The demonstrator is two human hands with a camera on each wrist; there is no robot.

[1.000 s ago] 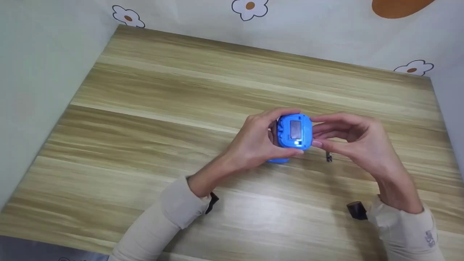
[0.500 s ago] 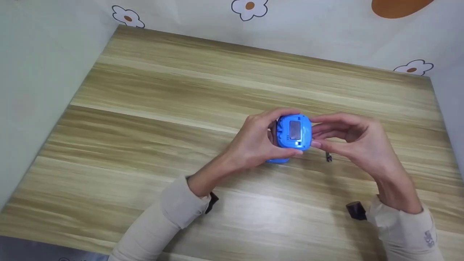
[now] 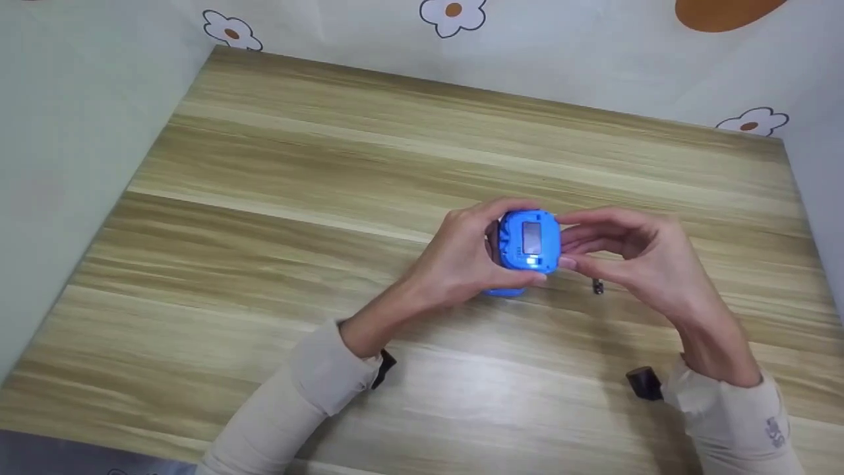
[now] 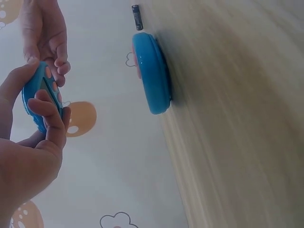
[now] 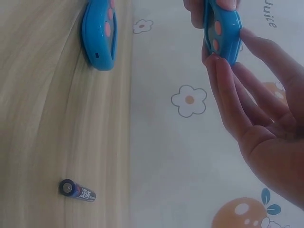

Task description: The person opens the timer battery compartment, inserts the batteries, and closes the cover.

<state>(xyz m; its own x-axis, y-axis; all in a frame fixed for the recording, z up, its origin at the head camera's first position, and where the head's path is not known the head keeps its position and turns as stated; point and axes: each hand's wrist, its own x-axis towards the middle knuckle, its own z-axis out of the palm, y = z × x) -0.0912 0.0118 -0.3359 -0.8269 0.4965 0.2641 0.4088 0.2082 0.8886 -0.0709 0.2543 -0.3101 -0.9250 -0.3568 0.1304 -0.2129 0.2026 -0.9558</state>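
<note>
At far left in the head view, the left sleeve (image 3: 283, 409) is running out of frame at the lower edge. A black wrist piece (image 3: 384, 369) is protruding from behind its cuff, most of it being hidden. The left hand (image 3: 455, 257) is grasping the held blue device (image 3: 539, 254); the thumb is bearing on its lower edge, a finger on its upper edge. The palm-side fingers are lying largely out of sight.

Next, a second blue device (image 3: 504, 291) is resting on the surface (image 3: 297, 198); the left hand is concealing all but its near rim, and the right wrist view is cutting off one end. The held device is being suspended above the surface, a dark rectangular window facing the head camera; small markings beside the window are appearing illegible. Round pinkish buttons are showing on its opposite side in the wrist views.

Farther right, a battery (image 3: 597, 286) is lying on the surface below the right hand (image 3: 649, 264), which is partly covering it. The right hand is pinching the right edge of the held device. A second black wrist piece (image 3: 644, 383) is projecting beside the right sleeve (image 3: 738, 422), which is leaving the frame below.
</note>
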